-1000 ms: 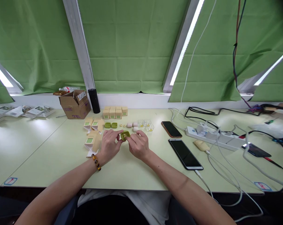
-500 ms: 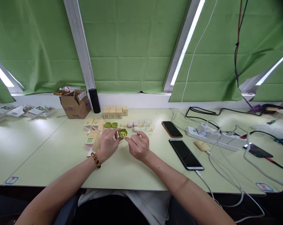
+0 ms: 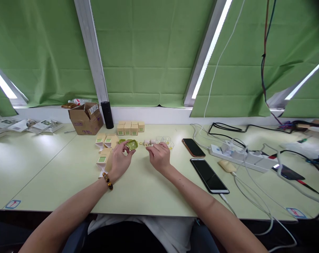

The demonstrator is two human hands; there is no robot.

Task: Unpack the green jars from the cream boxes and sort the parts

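Between the thumb and fingers of my left hand (image 3: pixel 120 159) is a small green square cup (image 3: pixel 132 144), tilted so that its hollow inside shows. My right hand (image 3: pixel 159 157) is closed in a pinch on a small cream loop-shaped piece (image 3: pixel 146 144), a short way right of the cup. Another green cup (image 3: pixel 121 141) lies partly hidden behind my left fingers. Pale pink round pieces (image 3: pixel 152 141) and clear small containers (image 3: pixel 166 139) with yellow bits stand just beyond my right hand. A tiny yellowish piece (image 3: pixel 140 143) lies between the hands.
Small open cartons (image 3: pixel 102 159) lie left of my left hand, with closed cartons (image 3: pixel 127 128) in a row behind. A cardboard box (image 3: pixel 85 119) and a black bottle (image 3: pixel 107 115) stand at the back left. Phones (image 3: pixel 209 175), a power strip (image 3: pixel 242 158) and cables fill the right.
My hands have drawn apart. The cream loop has come out of the green cup and moved right with my right hand, while my left hand has shifted the cup slightly left.
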